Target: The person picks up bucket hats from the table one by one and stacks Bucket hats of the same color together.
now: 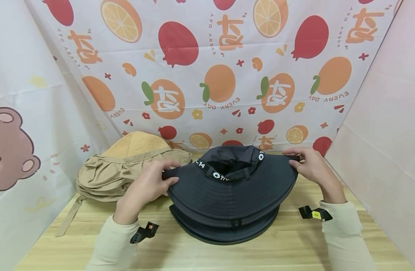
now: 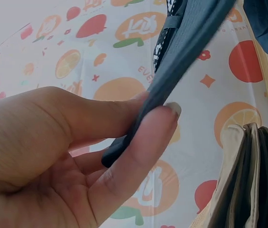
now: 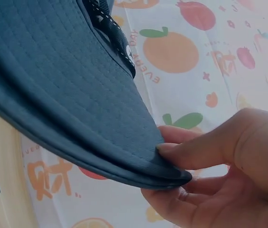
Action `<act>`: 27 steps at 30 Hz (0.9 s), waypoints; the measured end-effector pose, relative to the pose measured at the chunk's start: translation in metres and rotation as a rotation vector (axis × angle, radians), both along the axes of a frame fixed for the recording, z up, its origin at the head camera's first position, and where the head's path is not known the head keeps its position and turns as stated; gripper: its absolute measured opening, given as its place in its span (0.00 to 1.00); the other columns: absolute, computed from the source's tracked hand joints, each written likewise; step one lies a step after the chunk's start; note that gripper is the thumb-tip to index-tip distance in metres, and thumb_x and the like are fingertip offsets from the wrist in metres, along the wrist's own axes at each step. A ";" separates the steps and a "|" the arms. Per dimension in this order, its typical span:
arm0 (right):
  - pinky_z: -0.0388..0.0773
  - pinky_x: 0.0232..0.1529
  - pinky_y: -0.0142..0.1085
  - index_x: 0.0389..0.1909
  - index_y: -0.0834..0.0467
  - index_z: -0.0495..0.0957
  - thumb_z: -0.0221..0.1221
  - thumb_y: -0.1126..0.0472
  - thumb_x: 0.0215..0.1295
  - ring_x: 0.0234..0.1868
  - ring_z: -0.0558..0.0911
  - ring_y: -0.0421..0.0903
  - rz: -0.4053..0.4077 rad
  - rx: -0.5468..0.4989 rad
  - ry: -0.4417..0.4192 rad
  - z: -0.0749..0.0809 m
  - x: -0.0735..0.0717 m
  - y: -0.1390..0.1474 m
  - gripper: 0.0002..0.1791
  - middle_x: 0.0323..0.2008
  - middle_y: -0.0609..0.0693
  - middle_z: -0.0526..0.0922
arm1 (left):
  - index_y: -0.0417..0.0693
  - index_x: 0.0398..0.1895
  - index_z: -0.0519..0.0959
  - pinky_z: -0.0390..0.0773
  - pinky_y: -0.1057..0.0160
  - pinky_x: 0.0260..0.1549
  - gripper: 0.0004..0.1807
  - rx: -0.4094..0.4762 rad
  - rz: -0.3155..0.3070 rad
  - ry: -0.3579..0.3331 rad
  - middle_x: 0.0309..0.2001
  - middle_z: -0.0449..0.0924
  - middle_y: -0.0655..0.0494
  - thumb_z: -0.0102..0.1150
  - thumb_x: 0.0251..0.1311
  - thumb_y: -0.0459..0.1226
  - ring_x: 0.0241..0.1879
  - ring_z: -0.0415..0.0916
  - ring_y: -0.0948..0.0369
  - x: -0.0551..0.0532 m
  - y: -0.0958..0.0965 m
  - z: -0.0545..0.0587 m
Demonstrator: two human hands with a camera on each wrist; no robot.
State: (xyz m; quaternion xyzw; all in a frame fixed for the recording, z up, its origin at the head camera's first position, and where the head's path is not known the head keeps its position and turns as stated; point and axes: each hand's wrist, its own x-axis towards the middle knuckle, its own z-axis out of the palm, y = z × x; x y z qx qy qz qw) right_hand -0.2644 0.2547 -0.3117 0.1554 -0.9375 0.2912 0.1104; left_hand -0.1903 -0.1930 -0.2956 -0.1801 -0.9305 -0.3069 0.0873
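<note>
A dark sun hat (image 1: 231, 201) with a wide stitched brim and a printed black-and-white band (image 1: 224, 176) is held up between both hands. My left hand (image 1: 151, 184) pinches one end of the brim (image 2: 152, 102) between thumb and fingers. At the opposite end, my right hand (image 1: 309, 163) pinches the brim tip (image 3: 167, 171), thumb on top and fingers underneath. Below the held hat another dark brim (image 1: 224, 241) shows close over the table, mostly hidden by the hat above it.
At the left back lies a pile of beige hats (image 1: 109, 175), one with a straw-coloured crown (image 1: 138, 145) and a loose strap (image 1: 70, 218). The wood-grain table (image 1: 194, 259) meets a fruit-printed cloth (image 1: 207, 49) behind and pale cloth walls at both sides.
</note>
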 end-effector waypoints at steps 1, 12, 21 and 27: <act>0.81 0.45 0.46 0.54 0.62 0.85 0.62 0.72 0.66 0.49 0.85 0.63 -0.006 -0.002 0.002 -0.001 -0.001 0.000 0.17 0.56 0.67 0.84 | 0.37 0.54 0.83 0.79 0.68 0.16 0.17 0.002 -0.007 -0.003 0.47 0.86 0.34 0.69 0.61 0.27 0.14 0.81 0.63 0.000 0.000 0.000; 0.75 0.41 0.41 0.52 0.63 0.87 0.63 0.72 0.65 0.41 0.79 0.56 0.036 0.027 -0.016 -0.016 -0.015 -0.005 0.15 0.51 0.66 0.87 | 0.37 0.50 0.85 0.81 0.68 0.24 0.15 -0.096 -0.018 -0.044 0.36 0.85 0.43 0.71 0.59 0.29 0.11 0.76 0.71 -0.003 -0.002 -0.010; 0.77 0.45 0.44 0.50 0.65 0.87 0.62 0.75 0.64 0.45 0.81 0.58 0.060 0.004 -0.030 -0.029 -0.024 -0.004 0.15 0.49 0.65 0.88 | 0.36 0.49 0.85 0.82 0.65 0.30 0.14 -0.142 0.008 -0.103 0.35 0.85 0.46 0.72 0.60 0.31 0.13 0.77 0.68 -0.004 0.000 -0.013; 0.77 0.43 0.42 0.50 0.65 0.87 0.62 0.76 0.64 0.44 0.81 0.56 0.059 0.008 -0.036 -0.035 -0.028 -0.003 0.15 0.48 0.65 0.88 | 0.33 0.51 0.83 0.81 0.66 0.24 0.16 -0.110 0.006 -0.169 0.41 0.86 0.40 0.70 0.60 0.29 0.14 0.79 0.64 -0.008 0.001 -0.019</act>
